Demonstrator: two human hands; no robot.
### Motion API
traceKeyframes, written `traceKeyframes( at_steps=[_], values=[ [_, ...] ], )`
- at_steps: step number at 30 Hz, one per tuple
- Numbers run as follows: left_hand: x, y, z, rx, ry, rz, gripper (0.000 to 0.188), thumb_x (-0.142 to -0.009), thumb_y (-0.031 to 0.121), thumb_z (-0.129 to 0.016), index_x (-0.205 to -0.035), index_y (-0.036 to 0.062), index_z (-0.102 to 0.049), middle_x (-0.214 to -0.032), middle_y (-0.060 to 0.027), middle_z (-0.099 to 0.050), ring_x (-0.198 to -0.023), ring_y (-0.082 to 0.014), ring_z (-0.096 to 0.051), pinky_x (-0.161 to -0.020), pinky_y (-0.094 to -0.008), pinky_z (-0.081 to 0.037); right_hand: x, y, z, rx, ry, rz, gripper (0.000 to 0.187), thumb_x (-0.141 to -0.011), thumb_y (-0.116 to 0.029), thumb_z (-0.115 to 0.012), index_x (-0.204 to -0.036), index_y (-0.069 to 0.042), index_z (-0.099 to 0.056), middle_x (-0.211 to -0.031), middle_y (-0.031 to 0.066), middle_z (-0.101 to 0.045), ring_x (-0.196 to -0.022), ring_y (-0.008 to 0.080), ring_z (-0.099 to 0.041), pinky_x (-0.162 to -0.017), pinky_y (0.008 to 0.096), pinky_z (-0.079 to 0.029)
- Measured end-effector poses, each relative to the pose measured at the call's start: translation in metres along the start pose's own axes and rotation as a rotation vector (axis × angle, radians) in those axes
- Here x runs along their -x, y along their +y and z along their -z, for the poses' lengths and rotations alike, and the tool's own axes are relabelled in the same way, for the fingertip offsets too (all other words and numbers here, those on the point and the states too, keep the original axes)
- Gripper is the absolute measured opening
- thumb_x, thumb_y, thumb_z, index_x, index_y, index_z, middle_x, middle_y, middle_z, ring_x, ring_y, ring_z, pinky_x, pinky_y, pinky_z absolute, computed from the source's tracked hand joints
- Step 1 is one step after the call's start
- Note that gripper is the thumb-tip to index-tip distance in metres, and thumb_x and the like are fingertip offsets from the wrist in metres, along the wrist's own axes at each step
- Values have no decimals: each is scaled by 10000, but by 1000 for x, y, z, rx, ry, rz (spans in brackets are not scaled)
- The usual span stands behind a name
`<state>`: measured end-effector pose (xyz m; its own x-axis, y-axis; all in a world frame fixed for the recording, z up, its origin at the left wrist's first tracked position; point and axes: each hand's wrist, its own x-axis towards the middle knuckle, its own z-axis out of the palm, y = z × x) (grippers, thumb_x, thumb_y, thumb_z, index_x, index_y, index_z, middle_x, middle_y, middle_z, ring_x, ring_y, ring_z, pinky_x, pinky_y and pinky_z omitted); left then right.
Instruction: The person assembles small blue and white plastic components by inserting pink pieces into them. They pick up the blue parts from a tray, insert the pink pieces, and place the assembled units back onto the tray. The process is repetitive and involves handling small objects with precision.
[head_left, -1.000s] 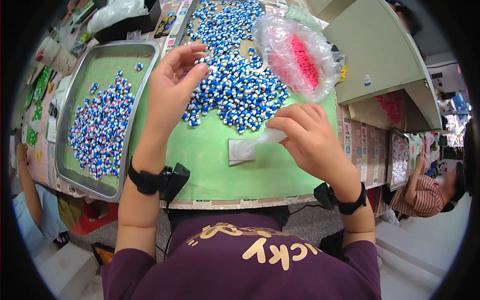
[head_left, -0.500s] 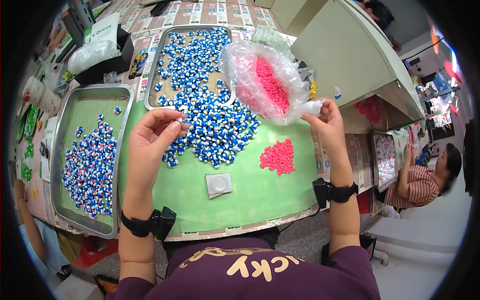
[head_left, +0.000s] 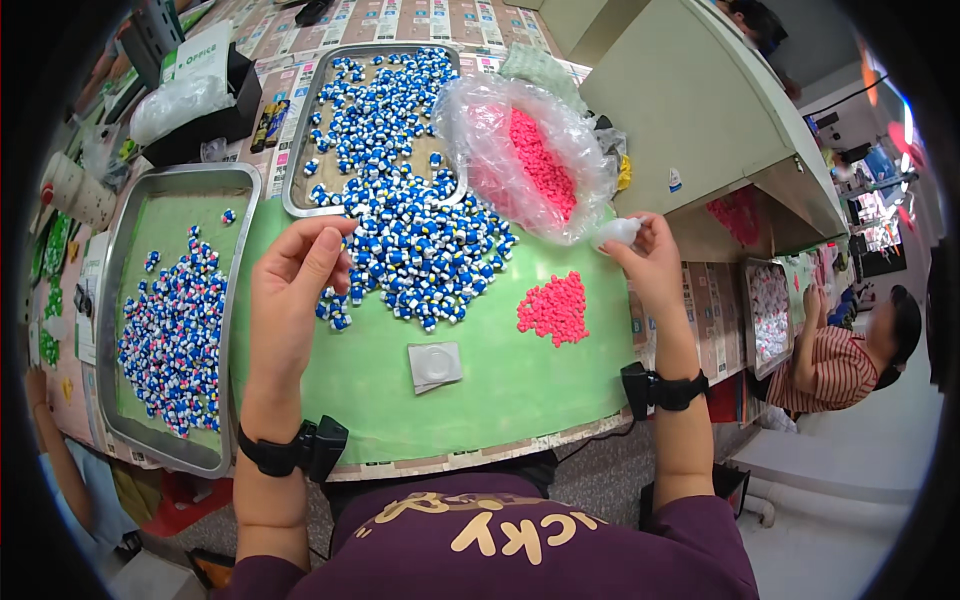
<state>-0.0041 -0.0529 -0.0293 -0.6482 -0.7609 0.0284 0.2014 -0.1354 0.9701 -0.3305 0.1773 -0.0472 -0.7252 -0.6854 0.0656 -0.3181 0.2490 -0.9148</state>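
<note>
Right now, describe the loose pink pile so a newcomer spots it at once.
Find the big green mat in the middle. On its right side, just nearer than the clear plastic bag, lies the loose pink pile. Unlike the bagged pink pieces, these lie bare.

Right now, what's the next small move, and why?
I'd probably ease the white bottle toward the left hand: the right hand holds it well off to the right, near the plastic bag, while the left thumb and fingers are bunched by the blue-and-white pieces. Whether they pinch a piece, I can't tell.
</note>
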Motion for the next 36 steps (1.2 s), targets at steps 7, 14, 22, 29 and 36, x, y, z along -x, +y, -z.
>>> traceKeyframes(
  at_steps=[7, 14, 22, 29, 36],
  values=[
    [6, 7, -8, -64, -2, 8, 241, -936, 154, -621, -1124, 4, -629, -832, -25, -634, -710, -80, -580, -655, -217, -466, -7, 0, -5, 155, 114, 62, 422, -805, -23, -707, -1159, 14, -479, -1089, 132, -612, -994, 218, -613, -868, 334, -504],
    [9, 1, 5, -41, -52, 117, 217, -965, 145, -562, -1126, 6, -607, -827, -17, -609, -684, -66, -551, -637, -204, -447, 46, -68, -35, 540, 4, 372, 268, -778, 5, -673, -1014, -2, -545, -920, 136, -613, -877, 293, -617, -792, 374, -484],
    [13, 3, -4, 5, -57, 49, 219, -948, 117, -574, -1139, 14, -607, -953, -49, -626, -762, -76, -569, -693, -222, -473, 47, -71, -76, 576, -504, 547, 143, -737, 51, -579, -780, -49, -486, -738, 95, -560, -728, 318, -549, -675, 407, -428],
    [14, 2, -4, 63, -76, 66, 196, -934, 79, -588, -1117, 16, -621, -1004, -61, -645, -828, -100, -620, -750, -250, -516, 39, -60, -83, 590, -564, 582, 144, -733, 34, -576, -785, -50, -472, -738, 106, -544, -716, 318, -541, -662, 410, -422],
    [15, 0, -7, 23, -167, 60, 153, -911, 42, -607, -1053, 17, -661, -1017, -45, -661, -853, -100, -626, -760, -249, -513, 28, -69, -71, 342, -498, 407, 177, -775, 131, -529, -827, -23, -459, -774, 109, -522, -728, 263, -533, -671, 332, -455]
  ],
)
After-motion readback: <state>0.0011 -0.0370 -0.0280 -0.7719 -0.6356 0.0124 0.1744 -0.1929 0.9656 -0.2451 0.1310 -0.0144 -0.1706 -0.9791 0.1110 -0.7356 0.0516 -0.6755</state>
